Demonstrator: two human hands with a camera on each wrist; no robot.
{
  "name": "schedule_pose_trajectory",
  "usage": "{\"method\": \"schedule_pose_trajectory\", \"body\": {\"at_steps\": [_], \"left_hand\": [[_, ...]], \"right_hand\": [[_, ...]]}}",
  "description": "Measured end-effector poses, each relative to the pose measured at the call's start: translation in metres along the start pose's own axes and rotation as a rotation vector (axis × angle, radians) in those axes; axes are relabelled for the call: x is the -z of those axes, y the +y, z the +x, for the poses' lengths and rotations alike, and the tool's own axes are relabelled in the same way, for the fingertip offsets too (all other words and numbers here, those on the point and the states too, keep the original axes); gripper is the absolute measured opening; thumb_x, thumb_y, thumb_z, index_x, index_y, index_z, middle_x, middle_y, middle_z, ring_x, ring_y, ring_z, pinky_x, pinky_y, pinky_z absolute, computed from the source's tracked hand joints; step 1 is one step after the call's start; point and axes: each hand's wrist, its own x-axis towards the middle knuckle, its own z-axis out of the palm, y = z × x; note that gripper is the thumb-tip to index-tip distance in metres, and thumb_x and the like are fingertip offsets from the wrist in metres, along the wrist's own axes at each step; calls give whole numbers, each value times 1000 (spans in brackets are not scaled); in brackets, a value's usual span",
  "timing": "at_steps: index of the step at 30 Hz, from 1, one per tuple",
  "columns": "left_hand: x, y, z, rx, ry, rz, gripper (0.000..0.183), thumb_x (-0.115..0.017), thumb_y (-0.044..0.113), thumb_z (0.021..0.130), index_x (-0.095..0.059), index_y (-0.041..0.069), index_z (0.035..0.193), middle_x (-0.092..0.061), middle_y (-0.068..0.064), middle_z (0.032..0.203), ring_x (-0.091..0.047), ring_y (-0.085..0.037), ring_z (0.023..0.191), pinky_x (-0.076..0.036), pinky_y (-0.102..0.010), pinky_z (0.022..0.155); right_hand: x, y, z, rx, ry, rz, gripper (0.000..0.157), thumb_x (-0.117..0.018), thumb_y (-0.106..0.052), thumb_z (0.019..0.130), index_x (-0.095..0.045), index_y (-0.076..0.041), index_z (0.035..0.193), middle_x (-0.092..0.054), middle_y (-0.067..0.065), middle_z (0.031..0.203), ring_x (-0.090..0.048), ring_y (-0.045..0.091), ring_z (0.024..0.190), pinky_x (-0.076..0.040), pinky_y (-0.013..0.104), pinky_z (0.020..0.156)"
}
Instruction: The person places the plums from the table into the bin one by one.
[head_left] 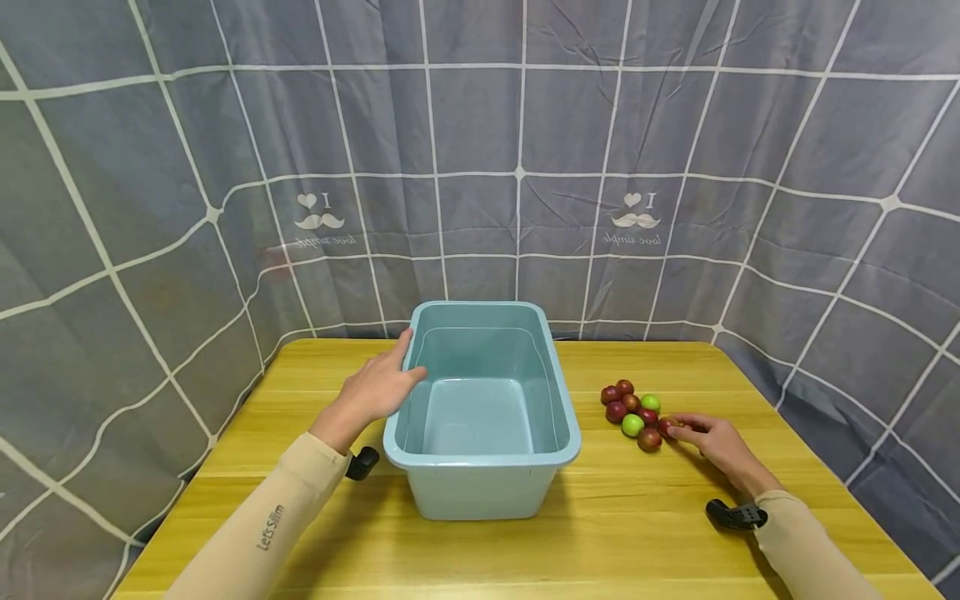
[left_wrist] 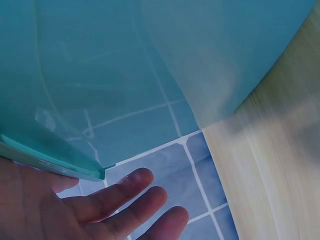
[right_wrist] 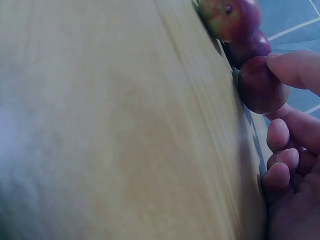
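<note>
A light blue plastic tub [head_left: 483,460] stands on the wooden table in the head view. My left hand [head_left: 375,387] rests on its left rim, the thumb over the inside. In the left wrist view the other fingers [left_wrist: 135,212] stretch out loosely beside the tub's wall. To the right of the tub lies a cluster of small round fruit. At its near right edge my right hand [head_left: 716,446] pinches a dark red plum [right_wrist: 262,85] between thumb and forefinger. Other red plums [right_wrist: 232,17] lie close beside it, and its remaining fingers curl loosely below.
Two green fruits [head_left: 632,426] sit among the red ones. A yellow wooden table [head_left: 630,525] carries everything. Grey curtains [head_left: 480,208] with white grid lines hang behind it and at both sides. Black straps [head_left: 737,515] circle my wrists.
</note>
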Motion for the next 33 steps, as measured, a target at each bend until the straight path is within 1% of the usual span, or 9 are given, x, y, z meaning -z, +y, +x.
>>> {"method": "schedule_pose_trajectory", "body": {"at_steps": [3, 6, 9, 12, 16, 19, 28, 31, 33], "left_hand": [[1, 0, 0, 1, -3, 7, 82, -39, 53, 97, 1, 28, 164, -27, -12, 165, -34, -43, 146, -37, -68, 102], [1, 0, 0, -2, -2, 10, 82, -40, 53, 97, 1, 28, 164, -29, -11, 165, -36, -42, 145, -39, -68, 99], [2, 0, -1, -3, -1, 9, 82, -40, 53, 97, 0, 28, 164, -30, -11, 164, -38, -42, 144, -40, -67, 98], [1, -2, -1, -7, 6, 7, 82, -40, 52, 97, 0, 27, 164, -32, -12, 164, -40, -42, 142, -41, -67, 97], [1, -2, -1, -14, 15, 3, 81, -41, 52, 97, -2, 26, 164, -34, -13, 162, -43, -41, 140, -43, -65, 96], [1, -3, -2, -14, 9, -1, 81, -41, 51, 98, -2, 25, 164, -36, -14, 161, -44, -42, 139, -44, -64, 95], [-1, -2, -1, 7, 12, 3, 82, -40, 54, 97, -2, 28, 164, -33, -13, 163, -38, -43, 144, -39, -69, 98], [-2, -2, -1, 4, 20, -3, 82, -41, 54, 97, -3, 28, 164, -35, -13, 162, -39, -43, 143, -40, -69, 98], [-1, -2, -1, -1, 25, -9, 82, -41, 53, 97, -3, 27, 164, -36, -14, 161, -41, -43, 142, -41, -67, 98]], "right_hand": [[-1, -1, -1, 5, -11, 8, 71, -63, -50, 96, -55, 6, 139, -52, 31, 143, -47, 45, 131, -41, 54, 102], [-1, -2, -1, 1, -6, 13, 70, -63, -50, 96, -57, 6, 138, -54, 31, 140, -46, 46, 132, -37, 58, 106], [-1, -2, -1, -4, -6, 3, 69, -63, -50, 96, -58, 6, 135, -56, 30, 138, -49, 43, 127, -39, 54, 103], [-1, -1, -1, -18, -4, -2, 68, -63, -52, 95, -60, 4, 133, -58, 27, 135, -51, 37, 122, -42, 45, 97], [1, -1, -2, -29, -3, -15, 66, -63, -53, 95, -62, 2, 132, -62, 22, 131, -54, 26, 111, -44, 32, 85], [2, 0, -2, -35, -1, -20, 64, -62, -53, 95, -63, 1, 131, -63, 18, 128, -53, 19, 103, -44, 26, 79], [5, 4, -1, -23, 12, -13, 61, -62, -50, 96, -64, 1, 130, -67, 10, 116, -53, 11, 91, -45, 25, 72], [4, 6, -1, -23, 9, -1, 60, -62, -47, 97, -63, 3, 130, -68, 7, 111, -53, 9, 88, -45, 25, 70], [3, 5, -1, -14, 13, 7, 60, -62, -46, 98, -62, 4, 131, -68, 7, 112, -53, 10, 87, -45, 25, 69]]}}
